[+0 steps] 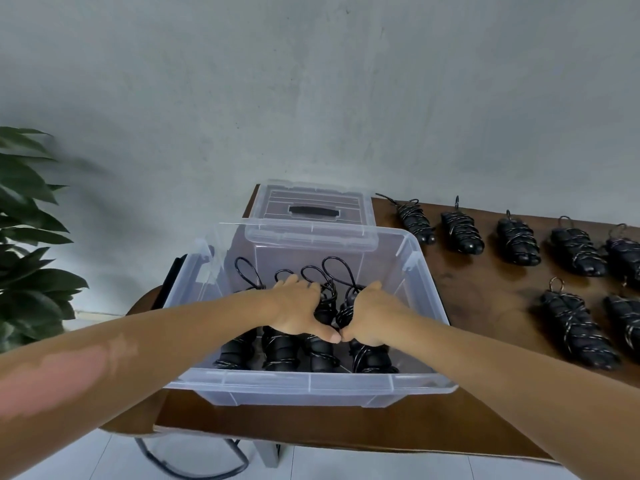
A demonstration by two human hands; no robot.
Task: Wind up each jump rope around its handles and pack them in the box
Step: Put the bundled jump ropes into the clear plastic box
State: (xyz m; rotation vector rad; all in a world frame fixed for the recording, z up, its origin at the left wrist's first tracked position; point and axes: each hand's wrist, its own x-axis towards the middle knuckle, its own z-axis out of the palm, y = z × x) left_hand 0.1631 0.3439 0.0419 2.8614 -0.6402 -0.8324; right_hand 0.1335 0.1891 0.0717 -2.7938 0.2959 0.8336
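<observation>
Both hands are down in the clear plastic box (412, 268): the left hand (298, 311) and right hand (369, 317) each grasp a wound jump rope (323, 310) among four packed. The bundles look light, springy; best gripped across the handles. More wait on the worktop (485, 296).

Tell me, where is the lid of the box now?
In the head view, the lid lies flat on the table, just behind the box near the wall.

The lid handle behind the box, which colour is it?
Black, on the clear lid; the head view shows the handle.
</observation>
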